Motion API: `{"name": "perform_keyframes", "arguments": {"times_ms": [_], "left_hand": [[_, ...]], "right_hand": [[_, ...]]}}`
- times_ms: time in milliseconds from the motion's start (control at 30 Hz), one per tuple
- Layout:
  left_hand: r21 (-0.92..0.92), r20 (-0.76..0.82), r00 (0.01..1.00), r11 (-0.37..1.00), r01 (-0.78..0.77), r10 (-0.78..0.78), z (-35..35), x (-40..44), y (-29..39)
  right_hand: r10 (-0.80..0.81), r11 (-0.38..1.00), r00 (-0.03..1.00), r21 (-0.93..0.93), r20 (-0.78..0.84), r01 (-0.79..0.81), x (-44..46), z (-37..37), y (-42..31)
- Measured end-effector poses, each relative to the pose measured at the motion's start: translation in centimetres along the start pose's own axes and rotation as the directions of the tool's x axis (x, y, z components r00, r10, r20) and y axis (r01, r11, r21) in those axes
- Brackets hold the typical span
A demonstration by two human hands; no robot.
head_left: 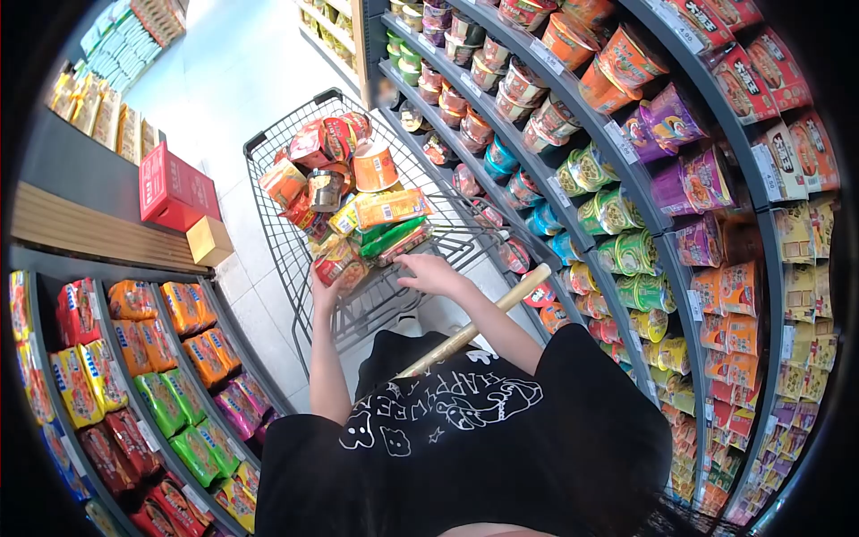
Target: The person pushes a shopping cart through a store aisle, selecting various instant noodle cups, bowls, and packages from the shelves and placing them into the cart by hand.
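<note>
Store aisle, white tile floor (224, 98), shelves both sides. Left hand (327, 288) is closed round a red pkg (340, 263) at the near left of the pile, w/ its print too small for me to read. Right hand (431, 275) is half-open, fingers loosely spread, nothing visible in it, just beside the green pkg (394, 235). Orange pkg (392, 208) lies just beyond; far side has a white-and-orange cup (375, 169), dark cup (326, 191) & red box (320, 143), all in the wire cart (259, 140). Black shirt (465, 447) reads "HAPPY"; other lettering unclear. Tan bar (514, 294) slants nearby. Right shelf (573, 161): instant-noodle cups etc., Chinese labels, white price tags. Left shelf (165, 345): bright pkgs. Big red carton (177, 190) w/ small pale print, far left, gold box (209, 242) next to it.
</note>
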State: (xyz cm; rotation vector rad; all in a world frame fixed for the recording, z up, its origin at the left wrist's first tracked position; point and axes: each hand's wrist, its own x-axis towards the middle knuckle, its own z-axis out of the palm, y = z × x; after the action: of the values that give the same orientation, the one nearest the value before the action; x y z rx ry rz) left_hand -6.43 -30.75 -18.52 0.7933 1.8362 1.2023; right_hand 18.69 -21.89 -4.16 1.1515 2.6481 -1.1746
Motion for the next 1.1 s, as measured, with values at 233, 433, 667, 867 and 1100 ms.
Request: {"name": "perform_keyframes", "arguments": {"times_ms": [233, 433, 667, 867, 1100], "left_hand": [[-0.013, -0.01, 1.0, 1.0, 0.003, -0.003, -0.1, 1.0, 0.0], [0.02, -0.024, 1.0, 1.0, -0.005, 0.005, -0.2, 1.1, 0.6], [0.25, -0.128, 0.989, 0.968, -0.039, 0.072, 0.2, 0.8, 0.9], [0.209, -0.144, 0.989, 0.978, 0.004, 0.027, 0.3, 1.1, 0.0], [0.216, -0.156, 0.988, 0.976, 0.03, 0.004, 0.6, 0.9, -0.6]], "right_hand": [[-0.038, 0.999, 0.998, 0.027, -0.055, 0.04, 0.8, -0.2, 0.4], [-0.028, 0.999, 0.999, 0.019, -0.036, 0.029, 1.2, -0.4, 0.4], [-0.053, 0.997, 0.986, 0.07, 0.161, 0.042, 3.1, -2.2, 0.8], [0.03, 0.958, 0.967, -0.283, 0.254, 0.044, 15.3, -2.5, 7.2], [0.254, 0.821, 0.966, -0.538, 0.045, -0.191, 19.9, 1.5, 12.0]]}}
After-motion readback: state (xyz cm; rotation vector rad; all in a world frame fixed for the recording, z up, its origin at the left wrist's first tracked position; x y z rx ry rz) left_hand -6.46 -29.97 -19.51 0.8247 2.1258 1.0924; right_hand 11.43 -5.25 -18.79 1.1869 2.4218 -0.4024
